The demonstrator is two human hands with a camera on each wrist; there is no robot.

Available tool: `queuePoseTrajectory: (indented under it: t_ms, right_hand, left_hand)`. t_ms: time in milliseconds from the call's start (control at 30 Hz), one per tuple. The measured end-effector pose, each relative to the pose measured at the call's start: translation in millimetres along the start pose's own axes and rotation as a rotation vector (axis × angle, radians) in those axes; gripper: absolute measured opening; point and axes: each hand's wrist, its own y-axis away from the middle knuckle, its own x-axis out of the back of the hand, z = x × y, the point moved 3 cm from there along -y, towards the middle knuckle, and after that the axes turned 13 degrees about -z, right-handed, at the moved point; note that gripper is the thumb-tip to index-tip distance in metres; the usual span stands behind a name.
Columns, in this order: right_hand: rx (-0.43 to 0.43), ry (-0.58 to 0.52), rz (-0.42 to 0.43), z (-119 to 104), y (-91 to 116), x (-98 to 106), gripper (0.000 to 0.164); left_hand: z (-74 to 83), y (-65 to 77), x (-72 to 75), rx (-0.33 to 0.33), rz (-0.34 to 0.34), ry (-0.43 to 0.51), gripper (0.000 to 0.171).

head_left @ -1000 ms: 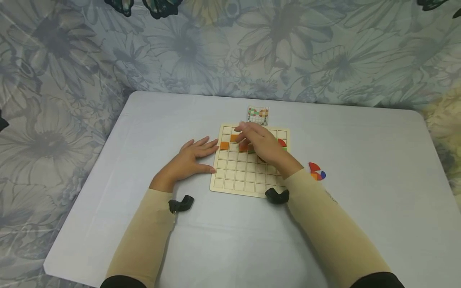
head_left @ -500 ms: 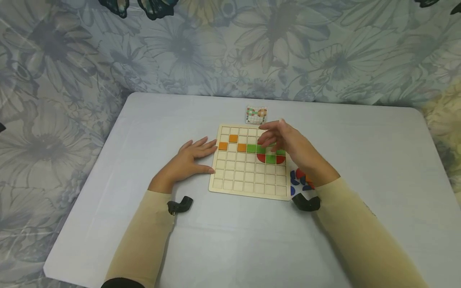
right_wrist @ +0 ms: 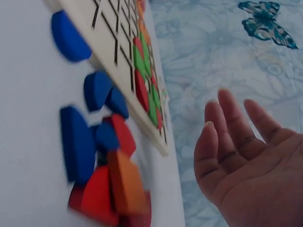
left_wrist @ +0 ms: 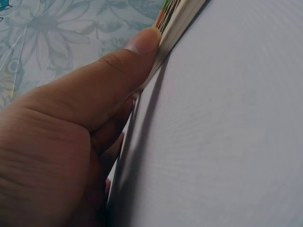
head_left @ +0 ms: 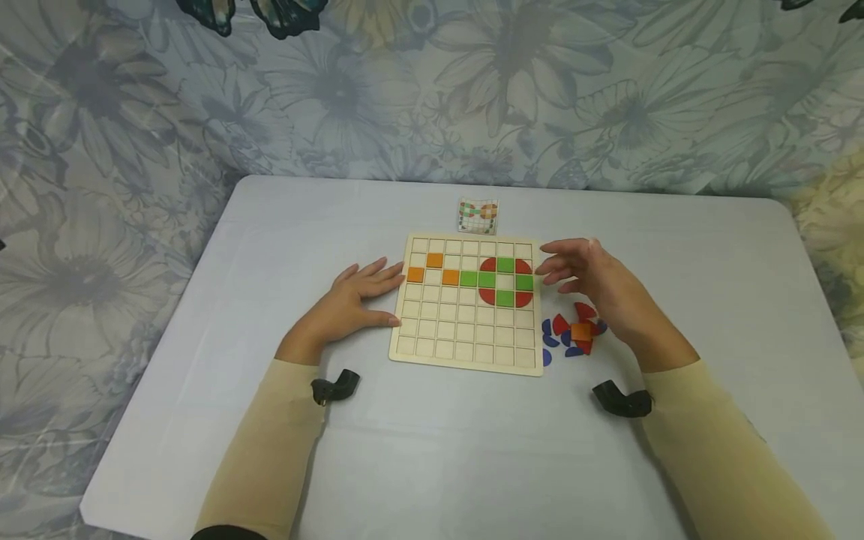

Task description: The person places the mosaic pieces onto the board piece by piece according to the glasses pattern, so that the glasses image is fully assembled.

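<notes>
A pale wooden grid board (head_left: 455,330) lies flat on the white table, with orange, green and red pieces set in its upper squares. At its left edge rests my left hand (head_left: 347,304), fingers spread and straight; in the left wrist view the thumb (left_wrist: 142,42) touches the board's side. My right hand (head_left: 604,289) hovers past the board's right edge, fingers loosely bent and nothing in them. Below it lies a loose pile with an orange square (head_left: 580,332), red quarter-round pieces (head_left: 584,310) and blue half-round pieces (head_left: 574,351). The right wrist view shows the palm bare.
Behind the board lies a small pattern card (head_left: 478,216) printed with a coloured grid. White cloth covers the table (head_left: 432,450), which meets a floral backdrop (head_left: 432,97) at its far edge. The blue pieces (head_left: 547,358) lie close against the board's right side.
My right hand has moved right, from over the board to beyond its right edge, uncovering the green and red pieces and the loose pile. The left hand stays at the board's left edge.
</notes>
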Motion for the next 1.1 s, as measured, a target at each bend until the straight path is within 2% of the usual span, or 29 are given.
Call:
queuePoseTrajectory:
  t_ms: [100,233,400,467,600,700,833,933,1100]
  right_hand:
    - [-0.026,0.039,0.039,5,12,5,0.064]
    - [-0.073,0.144,0.087,16,27,11,0.058]
    - [-0.068,0.213,0.114,34,42,21,0.051]
    - [-0.071,0.234,0.107,40,46,25,0.049]
    - [-0.173,0.264,0.056,50,53,28,0.045]
    - [-0.258,0.293,0.004,54,58,29,0.049]
    - [-0.254,0.355,-0.054,57,59,29,0.051]
    - [-0.199,0.412,-0.082,58,57,28,0.05]
    - [-0.177,0.475,-0.061,58,55,25,0.029]
  left_hand:
    - [-1.0,-0.2,-0.5,0.0,0.0,0.003,0.086]
    - [-1.4,-0.4,-1.1,0.0,0.0,0.008,0.085]
    - [-0.6,-0.3,-1.2,0.009,0.003,0.01,0.084]
    - [-0.4,-0.1,-1.1,0.013,0.004,0.011,0.084]
    - [-0.7,0.0,-1.4,0.012,0.004,0.007,0.085]
    - [-0.8,-0.1,-1.6,0.011,0.003,0.007,0.085]
    - [-0.6,-0.1,-1.3,0.016,0.003,0.011,0.084]
    - [-0.6,0.0,-1.1,0.021,0.003,0.011,0.084]
    - [-1.7,-0.6,-1.7,0.014,0.004,0.007,0.084]
